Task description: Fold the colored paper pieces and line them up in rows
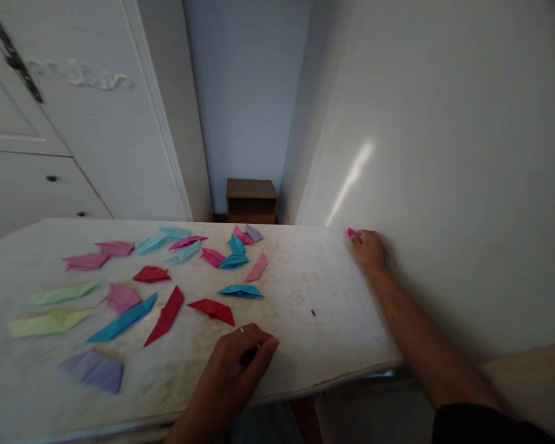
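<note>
Nearest, the left hand (pixel 234 364) is curled just this side of the near red paper (pixel 211 310), its thumb close to the fingers; whether they meet I cannot tell, and no paper shows in that grip. Left of the near red paper and closer in lies a purple paper (pixel 92 372), one of two; its match is beyond the near red paper. Also to its left are one yellow paper (pixel 50 322), one pale green paper (pixel 67 292) and two more red papers (pixel 165 316), making three reds. Blue papers (pixel 123 317) come to four: one left of it, one just beyond, and two farther off that touch and might be one. Three pale blue papers (pixel 185 252) and seven pink papers (pixel 121 297) lie left of or beyond it. That makes twenty-one on the white surface (pixel 296 271), mostly spaced out, probably so each can be reached singly. Far to the right and beyond, the right hand (pixel 369 250) has its grip clamped on one magenta paper (pixel 353 234), perhaps only pinched to spare the folds. Farthest beyond stands one brown cabinet (pixel 252 200).
</note>
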### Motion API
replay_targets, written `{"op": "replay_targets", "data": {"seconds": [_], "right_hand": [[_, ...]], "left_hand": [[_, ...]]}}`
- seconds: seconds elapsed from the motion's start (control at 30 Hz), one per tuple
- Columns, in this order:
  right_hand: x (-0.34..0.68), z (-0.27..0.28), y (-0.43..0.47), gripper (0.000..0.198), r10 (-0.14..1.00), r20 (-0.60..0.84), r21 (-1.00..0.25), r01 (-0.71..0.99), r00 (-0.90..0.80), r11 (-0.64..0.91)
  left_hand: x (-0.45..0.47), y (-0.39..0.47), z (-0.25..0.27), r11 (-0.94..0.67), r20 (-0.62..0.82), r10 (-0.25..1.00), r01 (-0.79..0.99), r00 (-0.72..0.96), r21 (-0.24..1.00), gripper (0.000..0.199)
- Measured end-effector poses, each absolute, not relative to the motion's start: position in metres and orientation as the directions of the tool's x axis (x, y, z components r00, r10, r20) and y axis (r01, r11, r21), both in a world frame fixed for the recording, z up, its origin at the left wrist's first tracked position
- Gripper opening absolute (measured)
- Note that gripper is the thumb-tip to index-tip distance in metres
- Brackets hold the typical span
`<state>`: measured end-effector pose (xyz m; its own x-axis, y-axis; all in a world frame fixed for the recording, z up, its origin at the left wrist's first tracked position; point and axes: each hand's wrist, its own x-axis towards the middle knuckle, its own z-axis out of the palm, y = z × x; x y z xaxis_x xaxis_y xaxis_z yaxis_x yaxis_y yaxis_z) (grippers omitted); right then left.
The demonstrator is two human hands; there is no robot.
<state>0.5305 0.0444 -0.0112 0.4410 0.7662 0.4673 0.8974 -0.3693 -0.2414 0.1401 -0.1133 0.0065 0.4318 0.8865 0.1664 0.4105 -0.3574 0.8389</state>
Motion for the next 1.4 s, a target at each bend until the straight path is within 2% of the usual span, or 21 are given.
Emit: {"op": "replay_targets", "data": {"seconds": [0.1, 0.2, 0.3, 0.4, 0.47, 0.53, 0.67, 0.8, 0.9, 1.0, 1.07, 1.13, 1.2, 1.3, 1.4], "right_hand": [[0.521, -0.014, 0.047, 0.030, 0.749, 0.535, -0.287, 0.918, 0.389, -0.272], [0.499, -0.014, 0.044, 0.031, 0.775, 0.572, -0.342, 0.937, 0.270, -0.075], [0.466, -0.012, 0.035, 0.035, 0.860, 0.479, -0.436, 0.898, 0.173, 0.062], [0.431, -0.010, 0.021, 0.041, 0.920, 0.385, -0.462, 0.878, 0.072, 0.125], [0.411, -0.010, 0.011, 0.042, 0.924, 0.382, -0.452, 0.871, -0.007, 0.193], [0.398, -0.009, 0.003, 0.042, 0.921, 0.378, -0.442, 0.855, -0.095, 0.270], [0.387, -0.008, -0.007, 0.040, 0.921, 0.325, -0.404, 0.849, -0.215, 0.341], [0.384, -0.007, -0.013, 0.039, 0.916, 0.323, -0.400, 0.844, -0.236, 0.359], [0.381, -0.007, -0.019, 0.040, 0.913, 0.312, -0.391, 0.840, -0.263, 0.376], [0.377, -0.008, -0.023, 0.041, 0.905, 0.303, -0.390, 0.828, -0.298, 0.403], [0.376, -0.007, -0.025, 0.041, 0.903, 0.305, -0.398, 0.821, -0.304, 0.411], [0.376, -0.007, -0.026, 0.040, 0.904, 0.309, -0.408, 0.817, -0.296, 0.407], [0.377, -0.007, -0.026, 0.039, 0.905, 0.310, -0.414, 0.815, -0.292, 0.405], [0.376, -0.007, -0.027, 0.038, 0.900, 0.316, -0.410, 0.813, -0.299, 0.414], [0.375, -0.006, -0.028, 0.039, 0.895, 0.330, -0.405, 0.812, -0.300, 0.421]], "left_hand": [[0.139, -0.114, 0.006, -0.331, 0.158, 0.895, 0.384, 0.417, 0.862, 0.035], [0.137, -0.114, 0.005, -0.318, 0.170, 0.906, 0.360, 0.387, 0.877, 0.034], [0.135, -0.114, 0.006, -0.320, 0.201, 0.916, 0.329, 0.348, 0.888, 0.034], [0.131, -0.115, 0.007, -0.368, 0.271, 0.915, 0.345, 0.299, 0.863, 0.033], [0.125, -0.113, 0.007, -0.436, 0.355, 0.899, 0.441, 0.259, 0.784, 0.031], [0.114, -0.110, 0.008, -0.485, 0.452, 0.866, 0.582, 0.216, 0.652, 0.027], [0.082, -0.095, 0.011, -0.438, 0.536, 0.824, 0.807, 0.185, 0.396, 0.020], [0.053, -0.079, 0.015, -0.498, 0.418, 0.827, 0.836, 0.377, 0.231, 0.032], [0.046, -0.074, 0.018, -0.562, 0.298, 0.813, 0.807, 0.500, 0.181, 0.028], [0.048, -0.072, 0.020, -0.564, 0.255, 0.816, 0.811, 0.519, 0.157, 0.026], [0.050, -0.073, 0.021, -0.548, 0.243, 0.829, 0.819, 0.505, 0.169, 0.027], [0.050, -0.074, 0.022, -0.519, 0.264, 0.849, 0.818, 0.458, 0.247, 0.028], [0.050, -0.077, 0.024, -0.482, 0.320, 0.871, 0.771, 0.372, 0.415, 0.026], [0.051, -0.082, 0.030, -0.424, 0.339, 0.905, 0.597, 0.256, 0.682, 0.022], [0.056, -0.085, 0.036, -0.387, 0.296, 0.918, 0.446, 0.262, 0.807, 0.023]]}}
